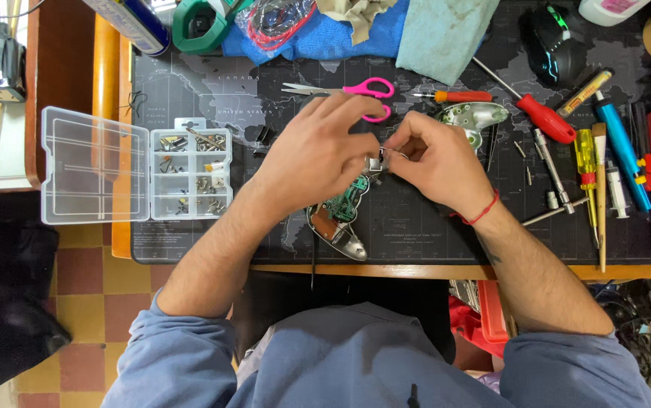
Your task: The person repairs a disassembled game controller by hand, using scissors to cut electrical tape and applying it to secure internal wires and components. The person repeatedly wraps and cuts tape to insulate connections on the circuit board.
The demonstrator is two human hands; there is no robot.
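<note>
Both hands pinched on one tiny metal bit, right over the opened gadget

Left hand [318,151] and right hand [435,155] meet fingertip to fingertip, pinching a small silvery metal part [376,162] with a thin wire loop, held just above the tabletop [416,227]. It looks light, stiff and fiddly, probably easy to bend, so I'd grip its body, not the wire. Below lies a green circuit board in a chrome shell [340,215]; pink-handled scissors [355,91] beyond, clear plastic parts box [136,174] to the left.
</note>
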